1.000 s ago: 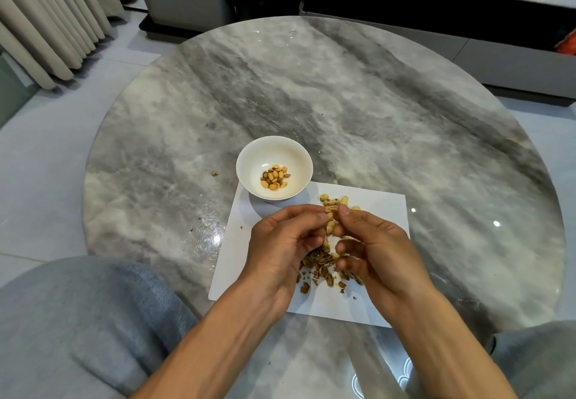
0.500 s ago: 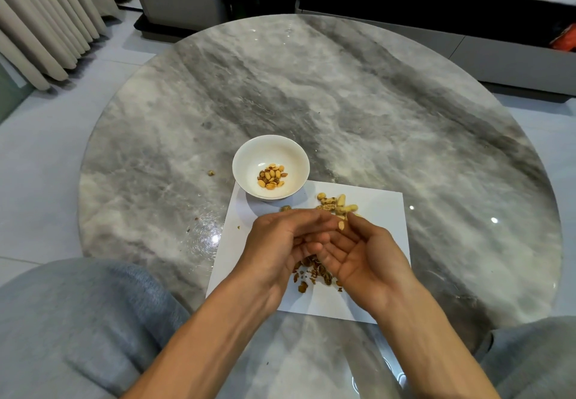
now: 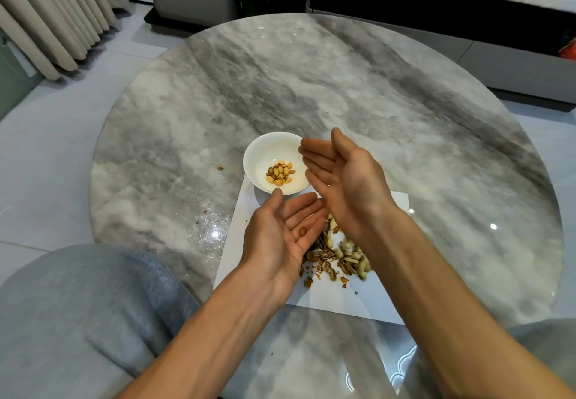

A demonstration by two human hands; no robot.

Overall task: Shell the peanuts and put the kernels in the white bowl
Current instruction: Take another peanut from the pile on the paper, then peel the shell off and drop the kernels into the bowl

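The white bowl [image 3: 265,152] stands on the round marble table and holds several kernels [image 3: 280,172]. My right hand [image 3: 343,177] is tilted over the bowl's right rim, palm up, fingers straight. My left hand [image 3: 282,230] lies flat and palm up just in front of the bowl, with a small brown bit of peanut [image 3: 302,230] on its fingers. Behind my hands, a heap of peanuts and broken shells [image 3: 339,258] lies on a white sheet of paper [image 3: 383,299].
The marble table [image 3: 389,102] spreads far beyond the bowl. A crumb [image 3: 221,167] lies left of the bowl. My grey-clad knees are at the table's near edge, left [image 3: 78,314] and right. A low cabinet stands beyond the table.
Both hands parted and opened flat. The right hand rose from the paper to the bowl's right rim; the left stayed in front of the bowl, palm turned up.
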